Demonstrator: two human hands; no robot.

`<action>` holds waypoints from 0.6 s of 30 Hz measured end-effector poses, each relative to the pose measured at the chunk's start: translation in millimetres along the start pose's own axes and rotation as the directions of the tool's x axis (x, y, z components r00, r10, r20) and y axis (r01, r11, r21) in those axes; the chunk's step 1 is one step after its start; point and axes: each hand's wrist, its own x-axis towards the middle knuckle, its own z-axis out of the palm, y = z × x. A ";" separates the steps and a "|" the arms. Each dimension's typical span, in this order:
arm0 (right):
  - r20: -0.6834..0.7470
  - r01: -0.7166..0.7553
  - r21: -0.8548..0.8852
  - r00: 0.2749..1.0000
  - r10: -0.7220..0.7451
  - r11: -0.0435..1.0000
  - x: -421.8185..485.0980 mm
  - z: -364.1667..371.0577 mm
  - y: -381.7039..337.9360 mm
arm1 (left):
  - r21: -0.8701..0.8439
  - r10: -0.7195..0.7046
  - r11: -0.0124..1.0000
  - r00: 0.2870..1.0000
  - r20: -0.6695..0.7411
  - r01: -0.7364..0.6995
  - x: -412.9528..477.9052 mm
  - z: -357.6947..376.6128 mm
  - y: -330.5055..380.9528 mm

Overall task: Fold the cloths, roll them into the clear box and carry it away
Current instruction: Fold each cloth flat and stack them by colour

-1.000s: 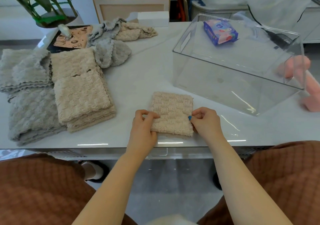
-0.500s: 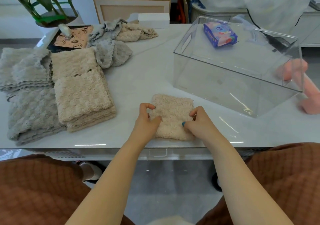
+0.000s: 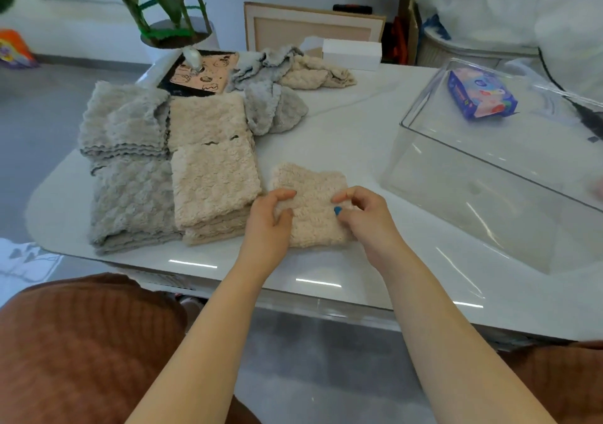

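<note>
A small folded beige cloth (image 3: pixel 313 195) lies flat on the white surface (image 3: pixel 342 136), near its front edge, between the two hands. The left hand (image 3: pixel 269 224) sits at the cloth's left edge, fingers curled over the top and thumb tucked against the side, pinching the fabric. The right hand (image 3: pixel 365 218) is at the right edge, its fingers bent and its thumb pressed onto the cloth, pinching that side too.

Just beside the cloth on the left, touching or nearly touching it, is a stack of folded beige cloths (image 3: pixel 212 179), and further left a stack of grey cloths (image 3: pixel 130 179). Behind these, loose grey and beige cloths (image 3: pixel 277 90) lie in a heap.

The clear box (image 3: pixel 489 179) stands to the right of the cloth, apart from it and from both hands. A blue packet (image 3: pixel 481 97) shows through its walls; whether it lies inside or behind cannot be told.
</note>
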 end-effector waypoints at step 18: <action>0.100 0.175 -0.578 0.985 -0.144 0.797 119.2 16.7 -3.8 | 0.785 -0.301 0.619 0.929 0.214 0.020 141.3 24.7 40.4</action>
